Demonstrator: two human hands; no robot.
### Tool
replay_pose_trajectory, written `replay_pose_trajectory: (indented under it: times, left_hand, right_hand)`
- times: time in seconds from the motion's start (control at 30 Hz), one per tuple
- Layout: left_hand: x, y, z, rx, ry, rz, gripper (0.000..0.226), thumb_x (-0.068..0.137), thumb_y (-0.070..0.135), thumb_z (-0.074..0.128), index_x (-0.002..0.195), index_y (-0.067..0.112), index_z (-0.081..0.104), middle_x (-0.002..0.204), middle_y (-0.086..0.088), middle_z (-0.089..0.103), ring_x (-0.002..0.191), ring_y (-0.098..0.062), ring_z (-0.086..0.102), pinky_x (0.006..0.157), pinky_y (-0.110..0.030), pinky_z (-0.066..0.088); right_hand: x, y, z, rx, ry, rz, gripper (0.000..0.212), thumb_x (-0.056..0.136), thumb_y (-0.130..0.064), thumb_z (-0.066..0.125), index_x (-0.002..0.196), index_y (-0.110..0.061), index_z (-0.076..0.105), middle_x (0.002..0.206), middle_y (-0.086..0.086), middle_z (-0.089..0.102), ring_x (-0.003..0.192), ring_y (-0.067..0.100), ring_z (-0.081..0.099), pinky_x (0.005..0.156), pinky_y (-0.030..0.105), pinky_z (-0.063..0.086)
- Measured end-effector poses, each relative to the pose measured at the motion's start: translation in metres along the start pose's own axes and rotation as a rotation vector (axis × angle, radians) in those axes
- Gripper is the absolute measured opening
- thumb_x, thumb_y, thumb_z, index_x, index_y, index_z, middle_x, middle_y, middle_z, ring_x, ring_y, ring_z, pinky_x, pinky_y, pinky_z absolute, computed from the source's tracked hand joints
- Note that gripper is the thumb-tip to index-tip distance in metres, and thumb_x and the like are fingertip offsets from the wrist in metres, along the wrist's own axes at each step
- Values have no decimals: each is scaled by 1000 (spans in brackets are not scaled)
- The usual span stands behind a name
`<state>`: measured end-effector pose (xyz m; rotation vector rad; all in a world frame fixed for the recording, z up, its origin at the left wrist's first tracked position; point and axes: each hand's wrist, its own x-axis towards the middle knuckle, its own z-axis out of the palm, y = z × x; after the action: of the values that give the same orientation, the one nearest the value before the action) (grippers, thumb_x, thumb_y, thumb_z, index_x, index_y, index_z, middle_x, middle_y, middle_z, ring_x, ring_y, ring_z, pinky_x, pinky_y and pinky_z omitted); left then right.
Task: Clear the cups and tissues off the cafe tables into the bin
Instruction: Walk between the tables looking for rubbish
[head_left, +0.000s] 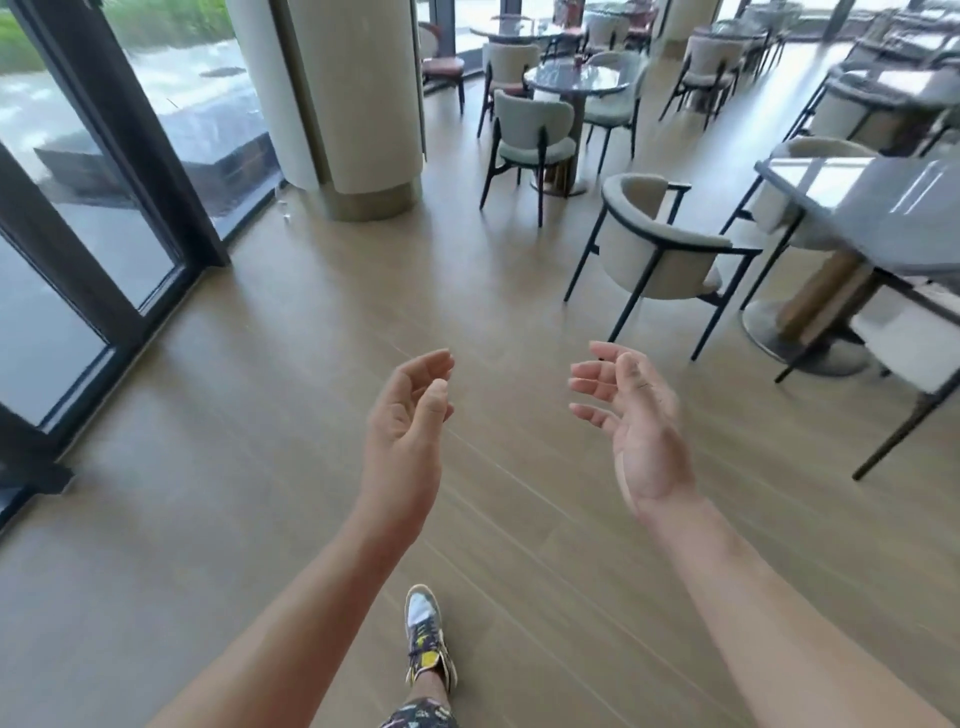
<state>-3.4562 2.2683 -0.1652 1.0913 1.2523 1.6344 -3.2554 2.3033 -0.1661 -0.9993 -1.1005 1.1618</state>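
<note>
While your left hand (410, 415) and right hand (631, 415) hang loosely open and empty, you seem between pickups, so walk to the round table (571, 85), where a blurred item (579, 62) may be a cup; no bin shows.

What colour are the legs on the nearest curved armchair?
The armchair has black legs; head view shows it best.

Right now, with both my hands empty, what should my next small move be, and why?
Probably step on toward the round table ahead: the left hand and right hand are open and hold nothing, and something small stands on that table, too blurred to name.
</note>
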Motion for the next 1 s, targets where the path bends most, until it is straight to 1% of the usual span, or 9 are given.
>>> replay_pose_trajectory:
  times: [0.07, 0.2, 0.37, 0.43, 0.5, 0.57, 0.63, 0.73, 1.0]
  left_hand:
    - [35, -8, 7, -19, -20, -1, 29, 91, 27, 51, 116, 26, 66, 121, 7, 71, 115, -7, 65, 102, -43, 53]
    - [122, -22, 15, -37, -65, 12, 31, 93, 29, 51, 119, 25, 66, 124, 7, 71, 122, -12, 63, 102, -42, 54]
    - [241, -28, 13, -63, -81, 24, 31, 93, 29, 51, 120, 24, 66, 125, 7, 70, 122, -14, 64, 98, -40, 56]
    - [284, -32, 13, -71, -82, 20, 32, 93, 29, 51, 121, 24, 65, 125, 6, 70, 121, -13, 65, 98, -40, 56]
    - [321, -36, 17, -78, -83, 2, 32, 93, 29, 51, 121, 24, 65, 126, 5, 70, 120, -12, 65, 99, -41, 56]
    - [353, -41, 24, -75, -91, -6, 33, 94, 29, 51, 123, 23, 65, 126, 5, 70, 120, -12, 66, 99, -42, 56]
    - [385, -48, 34, -69, -106, -7, 34, 94, 29, 50, 123, 22, 64, 127, 5, 69, 121, -12, 65, 99, -42, 56]
    - [436, -64, 52, -56, -118, -12, 33, 94, 29, 50, 123, 23, 64, 128, 4, 69, 121, -12, 65, 99, -41, 56]
    - [596, -115, 139, -17, -135, 7, 31, 94, 28, 50, 121, 24, 65, 126, 5, 69, 121, -12, 65, 98, -40, 56]
  right_hand:
    - [32, 3, 6, -2, 14, -14, 48, 92, -61, 61, 118, -21, 68, 107, 7, 72, 103, 22, 66, 86, 44, 53]
    - [110, 12, 30, -29, 37, -54, 41, 96, -53, 56, 118, -21, 68, 109, 8, 71, 104, 21, 65, 87, 44, 53]
    - [212, 18, 72, -63, 66, -101, 66, 79, -81, 65, 117, -27, 70, 112, 6, 72, 109, 19, 66, 85, 37, 55]
    - [248, 23, 85, -74, 70, -114, 65, 80, -80, 65, 118, -27, 70, 114, 6, 71, 111, 18, 67, 87, 37, 55]
    - [279, 27, 93, -81, 73, -115, 54, 87, -70, 61, 117, -26, 70, 115, 6, 71, 112, 17, 67, 90, 39, 54]
    - [309, 33, 96, -83, 82, -118, 48, 88, -65, 58, 116, -27, 70, 116, 5, 71, 114, 17, 67, 94, 42, 54]
    - [342, 39, 95, -77, 98, -119, 51, 88, -68, 60, 117, -27, 70, 118, 7, 70, 115, 17, 66, 96, 41, 54]
    - [395, 52, 91, -67, 123, -110, 51, 89, -63, 56, 119, -25, 69, 121, 10, 69, 118, 19, 65, 97, 42, 54]
    - [576, 90, 55, -35, 140, -127, 50, 90, -61, 55, 120, -24, 69, 116, 2, 71, 116, 14, 66, 97, 39, 54]
